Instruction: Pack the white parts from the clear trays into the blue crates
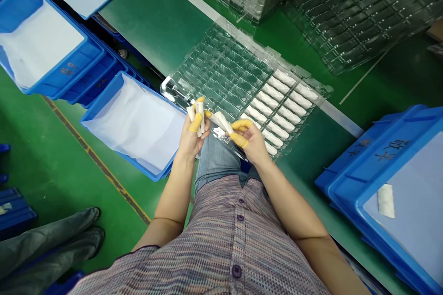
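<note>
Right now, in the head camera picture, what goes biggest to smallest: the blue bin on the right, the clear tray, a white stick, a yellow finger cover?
1. Blue plastic bin and clear plastic tray: they look alike, and the bin is nearer, so I can't rank them.
2. White piece and yellow finger cot: both small, too alike to rank.

Dark handwritten marker characters, apparently Chinese, run along the side of the blue plastic crate (367, 161) at the right, but they are too skewed to read. Similar dark marks on the blue crates (79, 73) at the left are also illegible, and the white paper label (386, 200) shows no readable text.
</note>
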The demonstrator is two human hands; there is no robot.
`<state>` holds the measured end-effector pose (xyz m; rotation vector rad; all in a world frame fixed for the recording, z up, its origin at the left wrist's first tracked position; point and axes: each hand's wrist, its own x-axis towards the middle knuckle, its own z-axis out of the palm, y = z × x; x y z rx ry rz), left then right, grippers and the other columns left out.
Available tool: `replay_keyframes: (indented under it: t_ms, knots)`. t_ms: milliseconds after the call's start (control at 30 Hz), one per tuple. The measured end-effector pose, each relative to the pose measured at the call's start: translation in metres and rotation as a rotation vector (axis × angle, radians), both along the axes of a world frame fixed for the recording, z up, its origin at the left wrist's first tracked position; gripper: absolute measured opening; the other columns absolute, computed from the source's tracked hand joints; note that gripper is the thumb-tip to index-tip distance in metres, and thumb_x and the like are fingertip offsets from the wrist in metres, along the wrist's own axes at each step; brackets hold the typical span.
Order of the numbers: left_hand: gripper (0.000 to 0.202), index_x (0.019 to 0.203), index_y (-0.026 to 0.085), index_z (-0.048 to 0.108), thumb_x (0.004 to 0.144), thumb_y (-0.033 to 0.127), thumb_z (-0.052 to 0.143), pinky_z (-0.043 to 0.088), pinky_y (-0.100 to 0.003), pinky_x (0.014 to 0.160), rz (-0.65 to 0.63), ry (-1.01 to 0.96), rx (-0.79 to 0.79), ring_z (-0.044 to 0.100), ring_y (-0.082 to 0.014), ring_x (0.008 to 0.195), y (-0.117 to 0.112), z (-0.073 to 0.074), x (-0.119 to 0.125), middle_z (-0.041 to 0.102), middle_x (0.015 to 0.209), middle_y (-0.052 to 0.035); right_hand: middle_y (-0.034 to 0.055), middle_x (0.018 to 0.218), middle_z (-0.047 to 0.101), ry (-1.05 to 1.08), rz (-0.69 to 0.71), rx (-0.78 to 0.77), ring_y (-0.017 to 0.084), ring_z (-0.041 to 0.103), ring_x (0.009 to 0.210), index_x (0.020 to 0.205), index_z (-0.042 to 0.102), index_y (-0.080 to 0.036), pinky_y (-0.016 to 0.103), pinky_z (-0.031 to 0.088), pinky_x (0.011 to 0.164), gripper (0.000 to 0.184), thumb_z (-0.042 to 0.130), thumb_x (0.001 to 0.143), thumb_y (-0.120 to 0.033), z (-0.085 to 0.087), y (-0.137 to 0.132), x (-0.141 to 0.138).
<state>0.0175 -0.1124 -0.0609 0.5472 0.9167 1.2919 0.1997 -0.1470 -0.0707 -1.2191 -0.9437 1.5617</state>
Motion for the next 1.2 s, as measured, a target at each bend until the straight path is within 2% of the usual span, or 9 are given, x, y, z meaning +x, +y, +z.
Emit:
replay_keyframes:
  t_ms: [200,400,533,633,767,867,1000,1100,1200]
  knots:
    - [0.046,0.098,0.026,0.063,0.067,0.045,0.091,0.022,-0.017,0.036,0.119,0.036,-0.006,0.041,-0.0047,0.048,0.002,-0.001,-0.01,0.066,0.084,0.002,0.0129,0.12,0.074,-1.136,0.182,0.369,0.029,0.067,0.108,0.122,0.072,-0.017,0.042,0.05,0.097,0.036,0.058,0.089,-0.018,-0.001,0.047,-0.003]
    - [0.043,0.089,0.02,0.066,0.057,0.031,0.093,0.037,-0.014,0.043,0.19,0.073,-0.068,0.055,-0.0064,0.058,0.001,-0.009,-0.014,0.065,0.077,0.0021,0.0177,0.108,0.073,-1.45,0.321,0.419,0.032,0.062,0.103,0.122,0.074,-0.013,0.041,0.042,0.089,0.035,0.054,0.094,-0.017,0.011,0.055,-0.022]
    - [0.044,0.087,0.017,0.068,0.056,0.033,0.095,0.032,-0.013,0.04,0.181,0.101,-0.078,0.05,-0.0046,0.051,-0.001,-0.015,-0.013,0.062,0.067,0.0033,0.0176,0.106,0.074,-1.479,0.315,0.424,0.032,0.058,0.103,0.113,0.078,-0.013,0.042,0.04,0.087,0.03,0.055,0.093,-0.016,0.009,0.056,-0.019]
    - [0.044,0.087,0.017,0.068,0.055,0.031,0.095,0.025,-0.013,0.037,0.143,0.104,-0.086,0.044,-0.0031,0.044,0.0,-0.017,-0.009,0.059,0.062,0.0052,0.0158,0.099,0.076,-1.43,0.371,0.432,0.033,0.057,0.107,0.108,0.08,-0.015,0.043,0.041,0.089,0.029,0.054,0.098,-0.02,0.0,0.063,-0.018]
    - [0.042,0.085,0.017,0.07,0.054,0.029,0.094,0.033,-0.014,0.04,0.14,0.107,-0.062,0.052,-0.0052,0.047,-0.001,-0.015,-0.003,0.063,0.065,0.0036,0.0136,0.101,0.078,-1.25,0.322,0.391,0.032,0.057,0.115,0.104,0.081,-0.018,0.045,0.042,0.096,0.026,0.056,0.098,-0.019,-0.004,0.065,-0.017]
    - [0.034,0.083,0.017,0.073,0.057,0.028,0.093,0.035,-0.016,0.041,0.096,0.182,0.01,0.053,-0.0064,0.047,-0.005,-0.015,-0.004,0.066,0.066,0.0021,0.0101,0.113,0.078,-0.732,0.189,0.267,0.026,0.065,0.107,0.113,0.078,-0.021,0.041,0.051,0.092,0.028,0.053,0.104,-0.03,0.001,0.049,-0.011]
    - [0.027,0.081,0.018,0.075,0.061,0.024,0.092,0.039,-0.018,0.046,0.018,0.337,0.15,0.055,-0.0069,0.054,-0.012,-0.014,-0.007,0.073,0.082,-0.0018,0.0073,0.101,0.079,0.082,0.309,-0.12,0.016,0.07,0.07,0.11,0.074,-0.022,0.028,0.056,0.06,0.045,0.068,0.092,-0.063,0.013,0.015,-0.003]
    - [0.037,0.097,0.019,0.077,0.064,0.025,0.092,0.041,-0.018,0.048,-0.022,0.33,0.17,0.057,-0.0073,0.058,-0.013,-0.008,-0.002,0.077,0.096,-0.0051,0.004,0.09,0.079,0.3,0.274,-0.262,0.012,0.07,0.066,0.104,0.074,-0.021,0.022,0.059,0.06,0.048,0.093,0.071,-0.05,0.016,-0.003,-0.002]
    - [0.049,0.111,0.02,0.075,0.067,0.034,0.091,0.038,-0.018,0.043,-0.003,0.204,0.114,0.06,-0.0095,0.06,-0.011,0.0,0.007,0.079,0.104,-0.0091,0.0008,0.089,0.078,0.395,0.119,-0.319,0.011,0.073,0.071,0.102,0.073,-0.021,0.021,0.062,0.065,0.05,0.098,0.064,-0.04,0.014,-0.012,-0.007]
